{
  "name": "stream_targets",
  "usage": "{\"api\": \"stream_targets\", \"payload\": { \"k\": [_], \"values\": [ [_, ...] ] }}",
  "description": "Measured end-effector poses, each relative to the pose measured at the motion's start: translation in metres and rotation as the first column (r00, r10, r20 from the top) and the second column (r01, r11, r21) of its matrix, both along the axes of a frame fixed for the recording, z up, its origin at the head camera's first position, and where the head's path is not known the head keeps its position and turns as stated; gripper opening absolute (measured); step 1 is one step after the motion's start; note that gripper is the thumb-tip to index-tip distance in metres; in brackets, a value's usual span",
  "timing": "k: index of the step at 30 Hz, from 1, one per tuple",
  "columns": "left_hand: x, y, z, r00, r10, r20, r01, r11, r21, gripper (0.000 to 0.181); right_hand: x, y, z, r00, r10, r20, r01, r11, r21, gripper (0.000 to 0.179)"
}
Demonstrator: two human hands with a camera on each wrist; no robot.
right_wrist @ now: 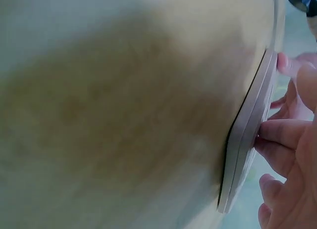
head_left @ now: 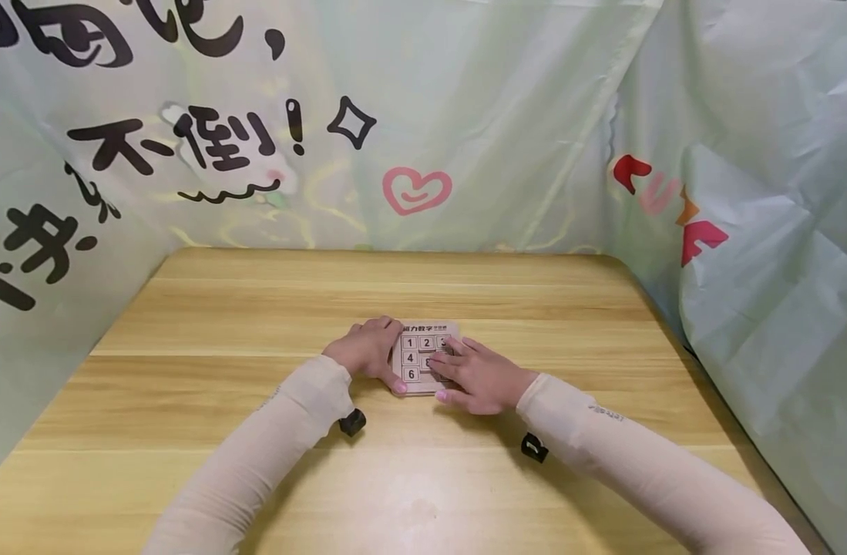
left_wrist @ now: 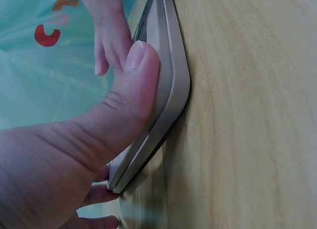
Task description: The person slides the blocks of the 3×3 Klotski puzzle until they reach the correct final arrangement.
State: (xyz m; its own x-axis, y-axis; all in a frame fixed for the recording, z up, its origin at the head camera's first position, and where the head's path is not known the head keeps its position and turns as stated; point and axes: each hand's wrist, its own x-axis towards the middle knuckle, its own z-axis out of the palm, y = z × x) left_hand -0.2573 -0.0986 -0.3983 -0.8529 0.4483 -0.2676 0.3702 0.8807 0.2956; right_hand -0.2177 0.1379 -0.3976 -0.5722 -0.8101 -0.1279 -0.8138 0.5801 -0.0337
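A wooden number sliding puzzle lies flat on the table, with tiles 1, 2, 3, 4, 6 and a partly covered 8 in view. My left hand holds its left side, the thumb at the near corner and fingers at the far corner. In the left wrist view, the thumb of that hand presses on the edge of the two-layered puzzle board. Fingertips of my right hand rest on the tiles at the right, hiding some of them. From the right wrist, the fingers touch the top face of the puzzle.
The wood-grain table extends around the puzzle. Behind it and at both sides hang pale green cloths with printed characters and a pink heart. Small black wrist devices sit under the beige sleeves.
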Motion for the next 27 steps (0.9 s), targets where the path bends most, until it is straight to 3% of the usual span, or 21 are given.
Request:
{"api": "stream_targets", "payload": {
  "k": [6,19,27],
  "values": [
    [0.001,0.0,0.0,1.0,-0.003,-0.002,0.003,1.0,0.011,0.115,-0.007,-0.005,-0.002,1.0,-0.02,-0.002,0.02,1.0,0.007,0.06],
    [0.0,0.0,-0.002,1.0,-0.014,-0.023,0.014,1.0,0.002,0.112,0.01,-0.021,-0.002,0.996,0.095,-0.003,-0.095,0.996,0.001,0.059],
    [0.0,-0.001,-0.001,1.0,-0.01,-0.016,0.01,1.0,0.009,0.113,0.013,-0.018,-0.001,0.997,0.081,0.002,-0.081,0.997,-0.007,0.058]
  ]
}}
